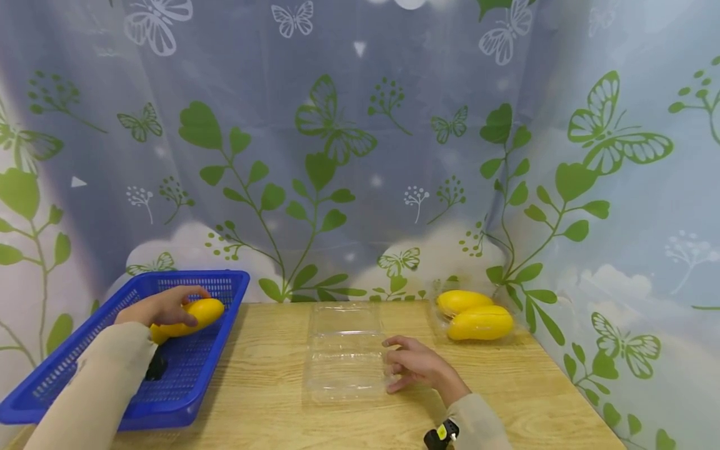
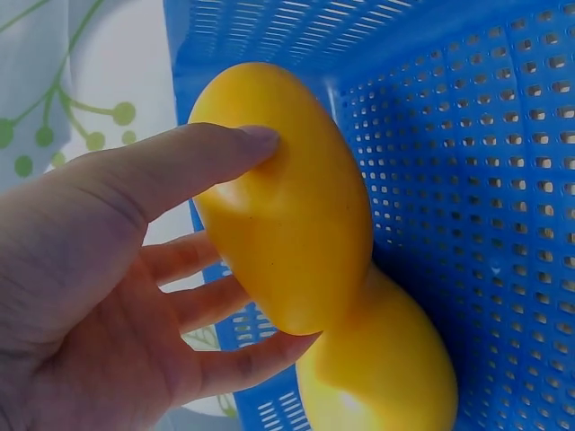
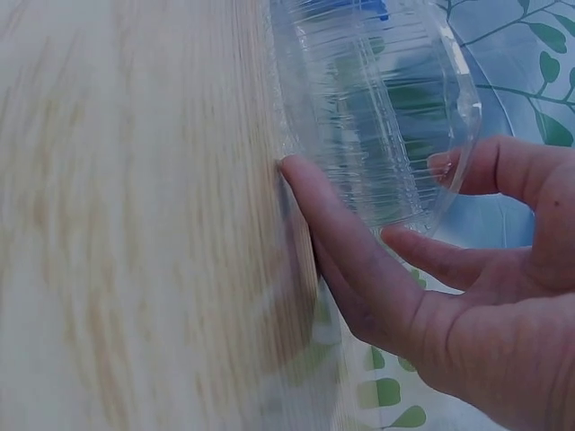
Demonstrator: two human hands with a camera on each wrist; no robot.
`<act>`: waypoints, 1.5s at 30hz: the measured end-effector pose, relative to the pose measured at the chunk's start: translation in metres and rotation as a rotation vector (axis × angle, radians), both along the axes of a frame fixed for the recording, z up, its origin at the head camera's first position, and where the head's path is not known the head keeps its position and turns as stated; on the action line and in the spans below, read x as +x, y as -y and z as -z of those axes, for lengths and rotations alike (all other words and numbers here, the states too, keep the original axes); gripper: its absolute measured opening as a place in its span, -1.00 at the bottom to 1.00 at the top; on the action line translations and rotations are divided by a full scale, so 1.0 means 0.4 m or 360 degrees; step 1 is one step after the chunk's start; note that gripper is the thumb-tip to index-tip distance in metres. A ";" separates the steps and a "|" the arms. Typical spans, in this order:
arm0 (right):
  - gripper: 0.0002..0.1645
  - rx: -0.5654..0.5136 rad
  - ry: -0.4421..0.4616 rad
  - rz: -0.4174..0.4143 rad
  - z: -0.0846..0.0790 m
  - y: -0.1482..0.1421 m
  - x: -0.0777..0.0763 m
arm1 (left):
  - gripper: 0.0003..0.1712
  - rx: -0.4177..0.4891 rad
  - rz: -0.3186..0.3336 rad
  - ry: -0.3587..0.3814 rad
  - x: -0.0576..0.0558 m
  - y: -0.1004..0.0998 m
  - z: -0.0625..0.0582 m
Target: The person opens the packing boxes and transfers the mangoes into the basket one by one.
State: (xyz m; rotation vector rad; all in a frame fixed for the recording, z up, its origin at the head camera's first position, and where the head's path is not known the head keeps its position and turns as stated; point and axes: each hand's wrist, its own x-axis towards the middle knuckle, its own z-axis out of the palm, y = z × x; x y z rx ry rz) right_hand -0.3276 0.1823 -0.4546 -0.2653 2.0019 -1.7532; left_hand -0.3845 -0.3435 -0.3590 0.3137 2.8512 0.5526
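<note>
Now, head, left hand (image 1: 165, 305): grips a yellow fruit (image 1: 205, 312) in the blue basket (image 1: 216, 356) beneath it.
Head, right hand (image 1: 419, 364): fingers parted, at the near edge of the clear container (image 1: 345, 369) to its left; two packed fruits (image 1: 480, 322) beyond it, rightward.
Left wrist, gripped fruit: thumb across one side, fingers behind; second fruit (image 2: 377, 368) just past the fingertips.
Right wrist, container: fingers spread loosely at its edge, one low by the tabletop (image 3: 162, 224).

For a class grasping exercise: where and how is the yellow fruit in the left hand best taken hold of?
Probably around the middle of the yellow fruit, from above: its smooth, oblong body is rounded at the ends, which may slip. The blue basket has walls around it but an open top.
</note>
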 end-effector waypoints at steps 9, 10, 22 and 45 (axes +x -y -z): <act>-0.25 -0.0016 -0.0003 0.0011 -0.003 0.025 0.002 | -0.32 -0.0013 0.0064 -0.0060 -0.017 -0.002 0.019; -0.26 -0.0017 0.0001 0.0010 -0.004 0.029 0.002 | -0.32 -0.0005 0.0053 -0.0061 -0.019 -0.004 0.021; -0.30 -0.0024 -0.0007 -0.0007 -0.013 0.071 -0.005 | -0.33 0.0005 0.0019 -0.0095 -0.038 -0.015 0.054; -0.26 0.0010 -0.0058 0.0084 0.004 0.139 -0.035 | -0.39 -0.0007 0.0165 -0.0194 -0.062 -0.022 0.079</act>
